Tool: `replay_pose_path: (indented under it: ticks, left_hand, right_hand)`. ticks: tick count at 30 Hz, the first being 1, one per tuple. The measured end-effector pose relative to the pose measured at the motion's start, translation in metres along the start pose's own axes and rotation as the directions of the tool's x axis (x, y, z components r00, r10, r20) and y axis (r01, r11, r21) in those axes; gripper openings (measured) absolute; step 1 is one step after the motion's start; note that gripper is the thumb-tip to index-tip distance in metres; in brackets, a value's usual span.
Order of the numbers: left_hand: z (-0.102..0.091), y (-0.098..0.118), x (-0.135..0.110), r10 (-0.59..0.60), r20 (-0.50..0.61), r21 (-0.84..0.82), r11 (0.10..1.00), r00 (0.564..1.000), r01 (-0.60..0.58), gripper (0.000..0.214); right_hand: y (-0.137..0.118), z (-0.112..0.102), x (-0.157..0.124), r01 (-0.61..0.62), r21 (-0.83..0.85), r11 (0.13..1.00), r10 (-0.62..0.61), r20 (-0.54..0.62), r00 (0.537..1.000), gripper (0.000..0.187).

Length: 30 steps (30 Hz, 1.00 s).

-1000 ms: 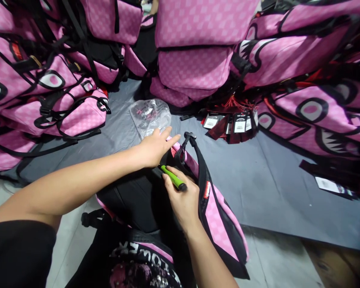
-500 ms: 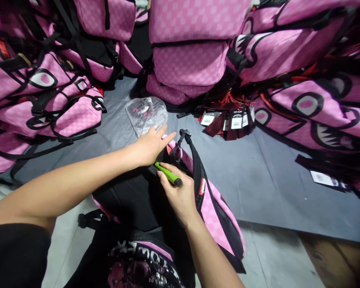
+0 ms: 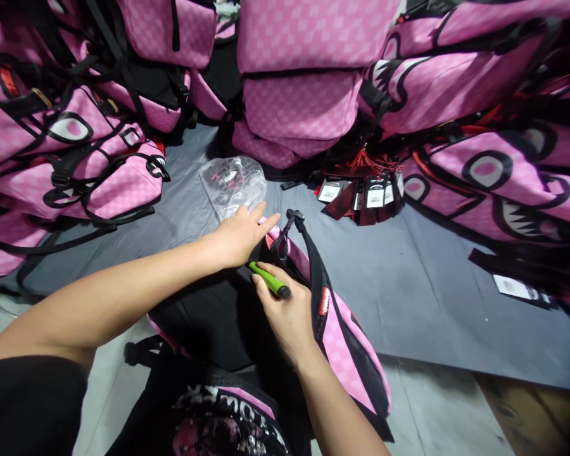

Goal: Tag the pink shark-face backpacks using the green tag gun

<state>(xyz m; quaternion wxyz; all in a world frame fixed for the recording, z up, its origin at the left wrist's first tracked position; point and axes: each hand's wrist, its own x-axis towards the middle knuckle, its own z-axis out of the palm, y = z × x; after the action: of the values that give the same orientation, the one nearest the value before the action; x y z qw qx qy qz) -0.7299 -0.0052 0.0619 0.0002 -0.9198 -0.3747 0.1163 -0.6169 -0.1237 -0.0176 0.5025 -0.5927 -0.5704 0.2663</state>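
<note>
A black and pink backpack (image 3: 204, 310) lies in front of me, its black panel facing up and its checkered pink side showing at the right. My right hand (image 3: 285, 307) is closed around a bright green marker pen (image 3: 270, 278) with a dark end. The pen's far tip meets the black fabric near the upper part of the bag, close under my other palm. My left hand (image 3: 244, 235) rests on the bag's top edge with fingers spread. A black shoulder strap (image 3: 313, 253) loops up just right of both hands.
Stacked pink checkered backpacks (image 3: 299, 104) stand at the back, with more on the left (image 3: 123, 180) and right (image 3: 484, 168). A crumpled clear plastic bag (image 3: 232, 183) lies beyond my hands. Several hang tags (image 3: 375, 193) on red cords sit on the grey table cover (image 3: 408, 304).
Almost nothing differs. The whole view has shifted slightly, and both hands keep their places on the backpack, the marker pen still in my right hand.
</note>
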Motion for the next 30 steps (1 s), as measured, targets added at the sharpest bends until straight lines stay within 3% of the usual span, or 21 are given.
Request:
replay_pose_path:
  ticks: [5,8,11,15,17,20,21,23,25,26,28,30]
  left_hand:
    - [0.002,0.001,-0.003,-0.015,-0.03,-0.004,1.0,0.999,0.015,0.086]
    - [0.003,0.002,-0.011,-0.055,-0.05,0.004,0.998,0.997,0.056,0.08]
    - [0.0,0.006,-0.034,-0.1,-0.054,0.008,0.995,0.993,0.101,0.081]
    - [-0.003,0.013,-0.082,-0.237,-0.049,-0.002,0.971,0.97,0.238,0.081]
    - [-0.002,0.013,-0.103,-0.277,-0.069,-0.028,0.961,0.958,0.276,0.08]
    - [0.001,0.005,-0.113,-0.254,-0.106,-0.064,0.966,0.961,0.249,0.082]
    - [0.002,0.001,-0.11,-0.241,-0.1,-0.071,0.97,0.965,0.234,0.083]
    - [0.005,-0.005,-0.099,-0.22,-0.071,-0.08,0.974,0.973,0.214,0.078]
    - [0.01,-0.008,-0.086,-0.204,-0.066,-0.082,0.977,0.977,0.198,0.07]
    - [0.012,-0.009,-0.082,-0.197,-0.078,-0.08,0.978,0.977,0.191,0.069]
    - [0.019,-0.008,-0.077,-0.194,-0.116,-0.075,0.98,0.974,0.186,0.072]
    - [0.023,-0.006,-0.077,-0.202,-0.135,-0.068,0.979,0.97,0.194,0.076]
  right_hand:
    - [-0.002,-0.002,0.001,0.033,-0.01,0.999,-0.033,0.005,0.999,0.019]
    - [-0.005,-0.007,0.001,0.028,-0.106,0.994,-0.024,0.041,0.999,0.017]
    - [-0.011,-0.004,-0.001,0.041,-0.06,0.997,-0.035,0.09,0.995,0.015]
    - [-0.034,0.004,-0.014,0.063,0.038,0.997,-0.071,0.259,0.963,0.014]
    - [-0.054,-0.006,-0.023,0.077,0.042,0.996,-0.087,0.356,0.931,0.012]
    - [-0.082,-0.048,-0.024,0.124,0.206,0.971,-0.205,0.436,0.876,0.012]
    - [-0.086,-0.064,-0.017,0.135,0.274,0.952,-0.239,0.395,0.887,0.012]
    - [-0.081,-0.09,0.01,0.201,0.313,0.928,-0.255,0.143,0.956,0.013]
    - [-0.056,-0.099,0.052,0.281,0.113,0.953,-0.263,-0.151,0.953,0.018]
    - [-0.037,-0.097,0.076,0.271,-0.079,0.959,-0.281,-0.155,0.947,0.023]
    - [0.004,-0.081,0.122,0.326,-0.421,0.847,-0.308,0.112,0.945,0.025]
    - [0.04,-0.05,0.158,0.38,-0.467,0.798,-0.292,0.252,0.923,0.016]
